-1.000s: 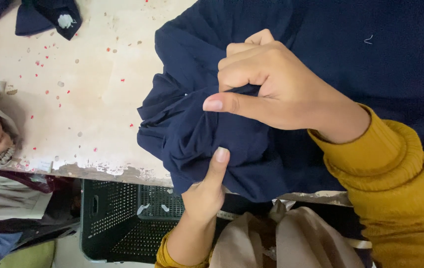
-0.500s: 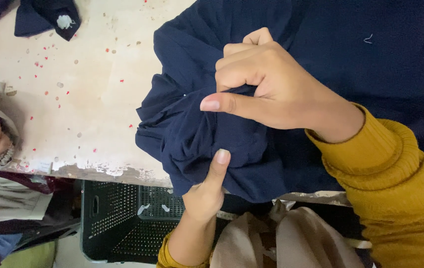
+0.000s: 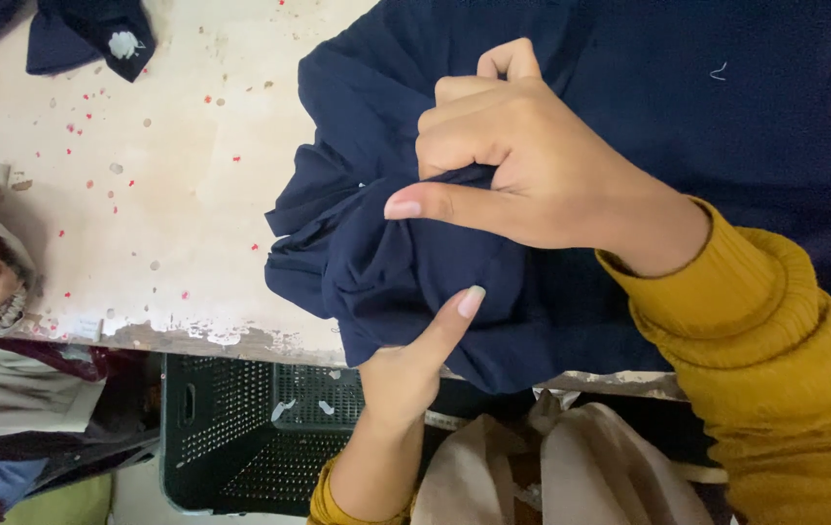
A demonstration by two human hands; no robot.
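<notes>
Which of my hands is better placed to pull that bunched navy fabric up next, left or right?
Probably the right hand: its fingers are already closed around a bunch of the navy garment. The left hand sits mostly beneath the cloth, only its thumb pressing on top.

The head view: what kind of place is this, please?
Probably a garment workshop. Both hands bunch a navy blue garment on a worn, paint-flecked worktable; another dark cloth piece lies at its far edge, and a black perforated plastic crate stands below.

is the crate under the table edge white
No, the perforated crate below the table edge is dark green-black.
</notes>
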